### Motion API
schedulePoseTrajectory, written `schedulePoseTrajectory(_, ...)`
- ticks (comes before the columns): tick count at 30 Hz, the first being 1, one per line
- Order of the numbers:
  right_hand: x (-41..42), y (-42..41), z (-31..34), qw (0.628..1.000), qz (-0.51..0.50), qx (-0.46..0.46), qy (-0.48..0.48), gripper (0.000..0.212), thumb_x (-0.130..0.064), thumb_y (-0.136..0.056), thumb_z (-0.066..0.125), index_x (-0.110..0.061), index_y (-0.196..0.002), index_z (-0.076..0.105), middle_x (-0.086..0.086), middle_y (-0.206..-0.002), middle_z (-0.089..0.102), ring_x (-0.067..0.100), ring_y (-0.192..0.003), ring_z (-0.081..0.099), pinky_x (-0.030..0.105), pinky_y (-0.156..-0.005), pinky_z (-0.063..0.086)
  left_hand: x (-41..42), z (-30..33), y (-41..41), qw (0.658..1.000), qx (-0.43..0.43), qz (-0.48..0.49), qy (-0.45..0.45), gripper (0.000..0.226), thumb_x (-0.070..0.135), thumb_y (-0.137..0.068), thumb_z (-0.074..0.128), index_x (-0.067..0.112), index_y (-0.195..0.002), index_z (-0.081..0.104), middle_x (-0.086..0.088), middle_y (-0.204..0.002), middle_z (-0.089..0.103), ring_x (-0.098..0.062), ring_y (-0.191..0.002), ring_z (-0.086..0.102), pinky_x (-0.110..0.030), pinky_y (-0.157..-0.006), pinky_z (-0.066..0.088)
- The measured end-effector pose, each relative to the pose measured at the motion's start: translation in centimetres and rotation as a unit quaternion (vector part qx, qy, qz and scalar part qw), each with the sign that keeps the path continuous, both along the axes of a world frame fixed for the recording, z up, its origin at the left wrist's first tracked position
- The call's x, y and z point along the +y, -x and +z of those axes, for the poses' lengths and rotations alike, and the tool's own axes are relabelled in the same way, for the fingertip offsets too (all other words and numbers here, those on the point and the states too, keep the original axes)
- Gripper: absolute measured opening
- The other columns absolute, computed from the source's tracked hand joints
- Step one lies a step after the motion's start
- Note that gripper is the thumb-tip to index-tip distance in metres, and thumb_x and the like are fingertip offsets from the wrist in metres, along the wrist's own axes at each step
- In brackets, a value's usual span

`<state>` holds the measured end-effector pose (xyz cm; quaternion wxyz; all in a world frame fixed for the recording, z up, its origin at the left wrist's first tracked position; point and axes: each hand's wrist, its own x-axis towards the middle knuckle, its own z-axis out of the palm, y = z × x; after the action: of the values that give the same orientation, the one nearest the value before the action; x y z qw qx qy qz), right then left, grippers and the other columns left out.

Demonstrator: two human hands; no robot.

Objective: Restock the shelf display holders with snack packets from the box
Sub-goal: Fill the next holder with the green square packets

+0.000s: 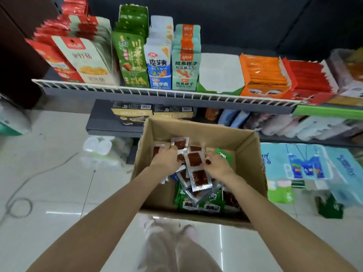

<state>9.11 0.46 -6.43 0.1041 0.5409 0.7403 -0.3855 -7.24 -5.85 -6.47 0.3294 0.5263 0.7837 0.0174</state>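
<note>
Shelf (pixel 167 94) holder (pixel 220 75) sits empty above the box (pixel 196 130) on the floor. Left hand (pixel 167 159) and right hand (pixel 218 163) both curl round loose silver snack packets (pixel 196 160) inside it. Risk: slick, bunched foil likely slips mid-lift and scatters.

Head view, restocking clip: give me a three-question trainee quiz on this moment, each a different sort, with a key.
1. True or false: both hands are inside the cardboard box.
2. Which display holder on the shelf looks empty? A) the green-based holder B) the orange holder C) the blue-and-white holder
3. Fill in: the left hand and right hand are gathering clear foil-edged packets of ____ snack.

Key: 1 true; 2 A; 3 red-brown.
</note>
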Motion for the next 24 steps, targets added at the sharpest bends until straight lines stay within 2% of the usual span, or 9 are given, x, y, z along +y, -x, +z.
schedulePoseTrajectory(3,-1.0,0.3,-2.4,0.999,0.011,-0.03,0.035,0.066,-0.048,-0.087,0.058,-0.021,-0.142,0.034,0.011,-0.139,0.046,0.031,-0.127,0.044,0.039,-0.104,0.038,-1.0,-2.6,-0.2,0.993,0.043,0.043,0.1,0.072,0.033,-0.092,0.055,0.004,-0.146,0.018,-0.025,-0.151,0.01,-0.04,-0.14,0.015,-0.045,-0.114,0.022)
schedulePoseTrajectory(5,-1.5,1.1,-3.3,0.996,0.023,-0.089,0.006,0.08,-0.061,-0.081,0.057,-0.022,-0.143,0.028,0.015,-0.143,0.038,0.036,-0.13,0.037,0.044,-0.106,0.036,-1.2,-3.5,-0.3,0.986,0.049,0.094,0.132,0.079,0.027,-0.092,0.056,0.001,-0.147,0.005,-0.028,-0.152,0.0,-0.043,-0.14,0.013,-0.047,-0.114,0.02)
schedulePoseTrajectory(9,-1.8,2.8,-3.3,0.98,0.073,-0.181,-0.045,0.083,-0.044,-0.082,0.067,-0.005,-0.142,0.024,0.025,-0.139,0.033,0.039,-0.128,0.037,0.042,-0.103,0.037,-1.2,-4.6,-1.2,0.975,0.143,0.081,0.149,0.066,0.013,-0.099,0.043,-0.008,-0.145,0.001,-0.036,-0.144,0.023,-0.044,-0.134,0.031,-0.05,-0.105,0.036)
schedulePoseTrajectory(12,-1.4,3.0,-3.3,0.98,0.106,-0.163,-0.047,0.052,-0.027,-0.088,0.061,0.002,-0.127,0.042,0.022,-0.122,0.051,0.033,-0.106,0.055,0.037,-0.09,0.048,-1.4,-4.6,-1.5,0.973,0.195,0.061,0.108,0.057,0.005,-0.094,0.049,-0.006,-0.142,0.02,-0.026,-0.134,0.045,-0.036,-0.123,0.048,-0.043,-0.093,0.048)
schedulePoseTrajectory(14,-0.8,2.3,-2.8,0.987,0.097,-0.122,-0.036,0.027,-0.012,-0.092,0.051,0.003,-0.115,0.052,0.021,-0.114,0.057,0.032,-0.095,0.058,0.031,-0.08,0.047,-1.4,-4.0,-1.5,0.98,0.158,0.092,0.074,0.041,0.005,-0.092,0.052,0.0,-0.131,0.041,-0.017,-0.123,0.056,-0.031,-0.113,0.057,-0.04,-0.087,0.051)
schedulePoseTrajectory(17,0.8,0.6,-1.9,0.997,0.029,-0.065,-0.04,0.027,-0.001,-0.094,0.039,0.002,-0.116,0.054,0.022,-0.113,0.06,0.034,-0.1,0.059,0.029,-0.075,0.042,-1.9,-1.7,-1.1,0.981,0.096,0.169,0.019,0.019,0.002,-0.09,0.053,0.004,-0.109,0.055,-0.015,-0.109,0.064,-0.031,-0.099,0.063,-0.039,-0.08,0.052)
schedulePoseTrajectory(19,1.3,-0.4,-1.4,0.998,-0.053,0.017,-0.012,0.028,-0.005,-0.096,0.04,-0.003,-0.119,0.056,0.014,-0.107,0.06,0.027,-0.084,0.06,0.023,-0.065,0.042,-2.3,-0.1,-0.5,0.973,0.046,0.221,-0.058,0.018,0.0,-0.089,0.051,0.001,-0.107,0.054,-0.019,-0.108,0.064,-0.035,-0.098,0.062,-0.039,-0.079,0.05)
schedulePoseTrajectory(22,1.2,-0.6,-0.2,0.957,-0.204,0.191,0.075,0.024,-0.002,-0.093,0.04,-0.009,-0.097,0.063,0.016,-0.098,0.064,0.022,-0.075,0.058,0.027,-0.067,0.046,-2.2,1.6,0.1,0.946,-0.105,0.259,-0.163,0.022,0.001,-0.09,0.051,0.005,-0.111,0.054,-0.016,-0.107,0.066,-0.031,-0.094,0.064,-0.034,-0.076,0.052)
schedulePoseTrajectory(24,0.8,-0.3,0.9,0.911,-0.272,0.26,0.169,0.023,0.001,-0.089,0.042,-0.011,-0.081,0.059,0.016,-0.09,0.065,0.024,-0.073,0.06,0.032,-0.07,0.049,-1.8,2.1,-0.2,0.905,-0.229,0.308,-0.181,0.015,0.005,-0.091,0.055,0.01,-0.105,0.054,-0.012,-0.106,0.066,-0.027,-0.093,0.065,-0.04,-0.081,0.054)
